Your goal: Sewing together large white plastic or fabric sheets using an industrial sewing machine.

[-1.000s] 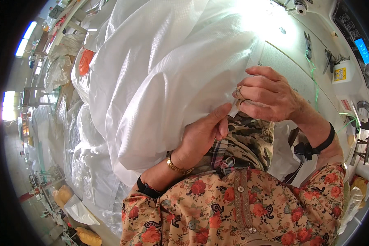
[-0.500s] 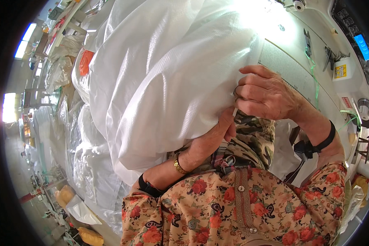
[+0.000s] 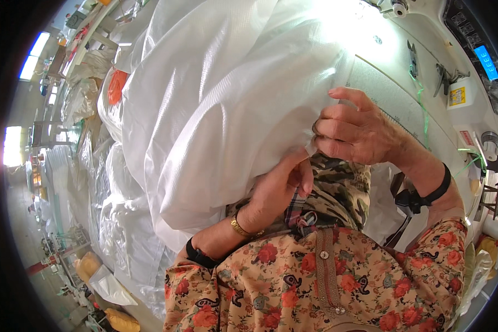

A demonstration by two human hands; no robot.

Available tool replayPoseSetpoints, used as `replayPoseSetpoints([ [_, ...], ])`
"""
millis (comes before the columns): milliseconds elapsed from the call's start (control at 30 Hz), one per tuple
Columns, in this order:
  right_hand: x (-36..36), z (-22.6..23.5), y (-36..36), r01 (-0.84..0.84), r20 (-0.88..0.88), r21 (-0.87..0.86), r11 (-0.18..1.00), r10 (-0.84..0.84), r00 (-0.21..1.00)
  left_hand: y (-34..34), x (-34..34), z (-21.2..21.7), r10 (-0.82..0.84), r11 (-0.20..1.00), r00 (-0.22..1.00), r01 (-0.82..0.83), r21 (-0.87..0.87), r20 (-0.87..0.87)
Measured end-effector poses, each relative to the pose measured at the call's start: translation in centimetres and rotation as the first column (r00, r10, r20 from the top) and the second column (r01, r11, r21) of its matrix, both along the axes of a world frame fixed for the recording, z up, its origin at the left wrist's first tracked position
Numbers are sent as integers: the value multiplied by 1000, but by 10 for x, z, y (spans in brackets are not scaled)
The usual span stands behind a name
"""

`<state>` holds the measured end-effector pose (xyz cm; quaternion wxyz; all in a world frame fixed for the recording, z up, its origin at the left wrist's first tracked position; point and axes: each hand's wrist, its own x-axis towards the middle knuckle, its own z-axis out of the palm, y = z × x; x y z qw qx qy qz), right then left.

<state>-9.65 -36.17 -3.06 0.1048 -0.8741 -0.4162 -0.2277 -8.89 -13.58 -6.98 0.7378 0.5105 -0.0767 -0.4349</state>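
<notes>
Our left hand (image 3: 276,185) and right hand (image 3: 355,130) pinch one edge of the white sheet (image 3: 205,122), which billows ahead and leftward; a gap parts its right side from the clippers (image 3: 413,60) on the table (image 3: 441,143).

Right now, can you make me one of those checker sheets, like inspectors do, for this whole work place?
Surface: pale table with a grey plate that has scale marks.
Things being handled: big white sheet, folded and bunched.
Clutter: snips, loose green thread and a black tool on the table.
Hands: right hand pinches the sheet's edge; left hand is at that edge, grip unclear.
Cables: a dark cord near the right forearm.
Surroundings: piled plastic at left; machine panel with a lit blue screen at upper right.
</notes>
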Motion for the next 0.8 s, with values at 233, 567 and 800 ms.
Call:
replayPoseSetpoints([
  [233, 0, -1, 0, -22, -8, -12, 1000, 22, 1000, 14, 6, 36, -479, 878, 877, 479, -4, 20],
  [567, 4, -1, 2, -54, 91, 62, 997, 49, 995, -10, 30, 18, -265, 917, -149, -344, 202, 952],
  [800, 3, -4, 0, -12, 26, 9, 1000, 12, 1000, -6, 41, 1, -154, 951, -330, -306, 48, 931],
])
